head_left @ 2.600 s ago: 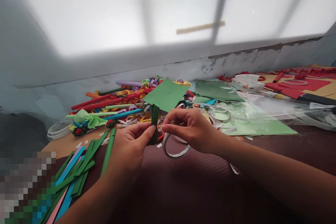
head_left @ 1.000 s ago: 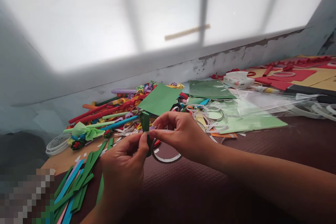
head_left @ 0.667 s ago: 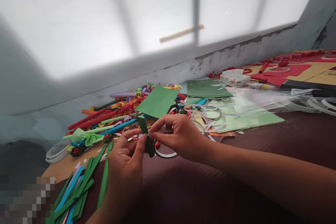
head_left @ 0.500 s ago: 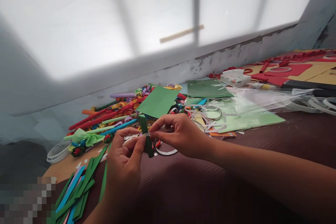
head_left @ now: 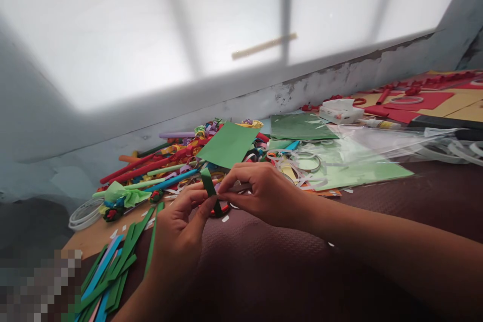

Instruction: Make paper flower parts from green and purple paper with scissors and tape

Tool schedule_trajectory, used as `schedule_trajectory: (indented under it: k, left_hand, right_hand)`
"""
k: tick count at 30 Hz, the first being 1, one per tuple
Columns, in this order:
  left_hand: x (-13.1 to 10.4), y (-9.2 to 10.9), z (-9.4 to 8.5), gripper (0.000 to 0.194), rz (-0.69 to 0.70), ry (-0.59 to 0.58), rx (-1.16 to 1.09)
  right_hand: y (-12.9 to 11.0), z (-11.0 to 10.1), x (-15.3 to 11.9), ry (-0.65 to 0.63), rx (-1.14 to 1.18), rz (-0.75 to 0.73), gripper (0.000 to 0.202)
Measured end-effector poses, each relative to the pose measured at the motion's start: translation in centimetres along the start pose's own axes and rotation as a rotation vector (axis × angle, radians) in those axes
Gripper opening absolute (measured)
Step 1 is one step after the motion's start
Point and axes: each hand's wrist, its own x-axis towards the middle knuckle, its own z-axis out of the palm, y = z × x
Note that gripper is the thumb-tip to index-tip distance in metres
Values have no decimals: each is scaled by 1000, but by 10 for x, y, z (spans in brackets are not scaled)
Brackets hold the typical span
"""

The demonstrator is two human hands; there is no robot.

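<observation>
Between the thumb and fingers of my left hand (head_left: 184,224) is a narrow green paper strip (head_left: 207,181), bent at its upper end and held upright. My right hand (head_left: 264,193) comes in from the right, thumb and forefinger pinched together against the strip's edge. A thin greyish band, seemingly tape (head_left: 242,187), shows inside the curled right fingers; its ends are hidden. Just behind the hands lies a green paper sheet (head_left: 229,144). Below and left of my left hand is a pile of cut green, blue and pink paper strips (head_left: 123,266).
Coloured paper rolls and paper flowers (head_left: 151,167) heap against the wall. Tape rings (head_left: 307,162) lie on light green sheets (head_left: 362,173) in plastic. Further right are a tissue box (head_left: 340,111) and red paper (head_left: 426,102). White scraps dot the brown tabletop (head_left: 264,251).
The white patch on the green strip is no longer visible. The white loop under my right hand has mostly gone from sight. Both hands stay nearly in place; the view has shifted slightly.
</observation>
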Motion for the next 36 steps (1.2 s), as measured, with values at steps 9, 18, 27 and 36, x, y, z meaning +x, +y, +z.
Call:
schedule_trajectory:
  k: [9, 18, 27, 36]
  left_hand:
    - [-2, 2, -7, 9, 68, -86, 178]
    - [0, 3, -9, 16, 92, -168, 224]
    - [2, 0, -15, 17, 212, -238, 381]
    - [-1, 2, -14, 17, 173, -228, 329]
  right_hand:
    - [6, -6, -1, -184, -146, -115, 5]
    - [-2, -12, 0, -183, -173, -139, 7]
    - [0, -14, 0, -202, -229, -121, 5]
    - [4, -10, -2, -185, -210, -183, 5]
